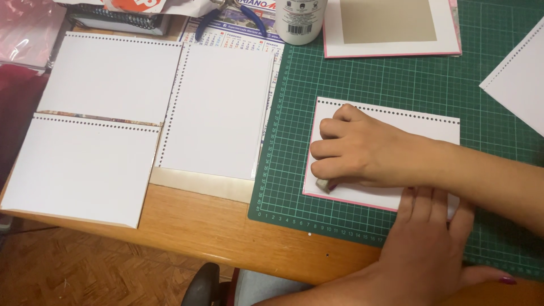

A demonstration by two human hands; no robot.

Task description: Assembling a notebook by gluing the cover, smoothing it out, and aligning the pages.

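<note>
Wooden desk (215, 229) with rounded edge over herringbone parquet floor (85, 272), dark chair part (203, 286) below.

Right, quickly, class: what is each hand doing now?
Right hand: closed on a small eraser, rubbing the white card.
Left hand: open, flat, pressing the card's lower edge.

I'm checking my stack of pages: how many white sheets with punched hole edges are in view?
5. Two on the wooden desk at left, upper sheet and lower sheet; middle sheet; pressed sheet under both hands on the green mat; corner sheet at right. Others may be hidden.
</note>
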